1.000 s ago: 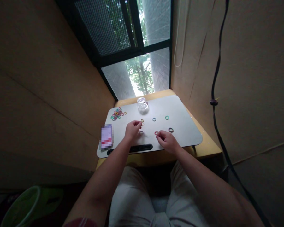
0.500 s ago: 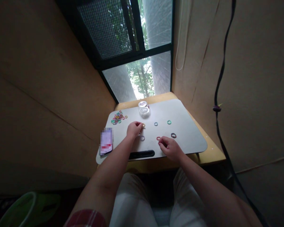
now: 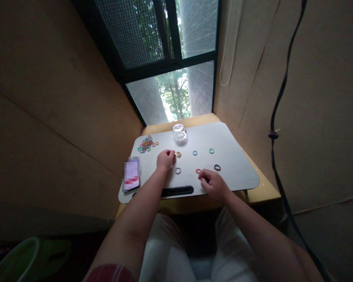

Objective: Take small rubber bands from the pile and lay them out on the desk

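Observation:
My left hand [image 3: 165,159] is closed over the white board, with a bit of a reddish hair tie [image 3: 174,158] showing at its fingers. Just right of those fingertips lies a yellow hair tie [image 3: 179,154]. A purple hair tie [image 3: 178,171] rests below it. My right hand [image 3: 213,183] is curled close to a red hair tie [image 3: 198,171]; whatever its fingers may hold is hidden. Spaced out on the right are a blue hair tie [image 3: 195,153], a green one [image 3: 211,150] and a dark multicoloured one [image 3: 217,167].
A heap of coloured hair ties [image 3: 147,145] lies at the board's far left. Behind the middle stands a clear plastic container [image 3: 180,135]. A phone [image 3: 131,174] lies at the left edge. The white lap table [image 3: 235,172] has a black slot strip [image 3: 178,191] in front.
My left hand has drawn back slightly left from the yellow hair tie, which now lies free on the board. My right hand stays nearly still. The view has shifted a little.

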The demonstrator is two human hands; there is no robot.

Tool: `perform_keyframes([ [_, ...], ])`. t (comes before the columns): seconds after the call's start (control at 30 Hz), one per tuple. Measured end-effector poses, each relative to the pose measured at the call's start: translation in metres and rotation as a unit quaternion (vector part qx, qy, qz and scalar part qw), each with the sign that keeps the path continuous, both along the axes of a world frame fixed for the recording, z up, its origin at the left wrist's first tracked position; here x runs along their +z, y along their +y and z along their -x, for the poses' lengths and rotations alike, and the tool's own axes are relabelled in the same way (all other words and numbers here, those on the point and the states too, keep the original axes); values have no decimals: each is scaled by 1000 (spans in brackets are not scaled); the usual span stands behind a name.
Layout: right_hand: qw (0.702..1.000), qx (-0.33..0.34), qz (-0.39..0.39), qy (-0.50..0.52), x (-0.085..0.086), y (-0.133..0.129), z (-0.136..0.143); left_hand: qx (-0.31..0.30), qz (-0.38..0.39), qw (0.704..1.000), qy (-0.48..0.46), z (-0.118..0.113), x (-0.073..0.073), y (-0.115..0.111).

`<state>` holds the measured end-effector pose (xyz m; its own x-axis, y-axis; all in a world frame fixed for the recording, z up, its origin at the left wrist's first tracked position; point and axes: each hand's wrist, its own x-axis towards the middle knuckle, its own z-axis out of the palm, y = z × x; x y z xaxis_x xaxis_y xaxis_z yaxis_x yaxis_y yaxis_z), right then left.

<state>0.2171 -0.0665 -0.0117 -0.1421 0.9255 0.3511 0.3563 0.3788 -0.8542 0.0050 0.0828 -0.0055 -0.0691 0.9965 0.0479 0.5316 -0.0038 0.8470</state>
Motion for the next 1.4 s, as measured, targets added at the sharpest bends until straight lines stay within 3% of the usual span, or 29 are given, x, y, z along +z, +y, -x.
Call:
perform_keyframes([
  [0.1, 1000, 4, -3, -8, 1, -1, -2, 6, 6, 993, -115, 0, 0, -5],
  [0.17, 1000, 10, -7, -17, 1, -3, -4, 13, -7, 990, -139, 2, 1, -12],
  [0.3, 999, 19, 6, -25, 3, -6, -6, 39, -69, 997, -13, 9, 3, -32],
  [0.4, 999, 37, 25, -9, 4, -5, -8, 50, -118, 986, 104, 16, 3, -45],
  [0.5, 998, 50, 41, 16, 6, -1, -10, 47, -147, 976, 156, 22, 0, -47],
  [0.7, 997, 58, 52, 20, 9, 4, -8, 24, -163, 957, 237, 33, -2, -24],
  [0.87, 997, 54, 54, 18, 9, 4, -8, 33, -126, 932, 337, 48, 8, 5],
  [1.03, 997, 48, 61, 18, 8, 4, -8, 17, -97, 921, 376, 62, 17, 27],
  [1.23, 996, 47, 72, 24, 7, 5, -9, 1, -87, 907, 413, 67, 21, 37],
  [1.4, 997, 44, 68, 18, 9, 6, -8, -13, -91, 893, 440, 70, 29, 32],
])
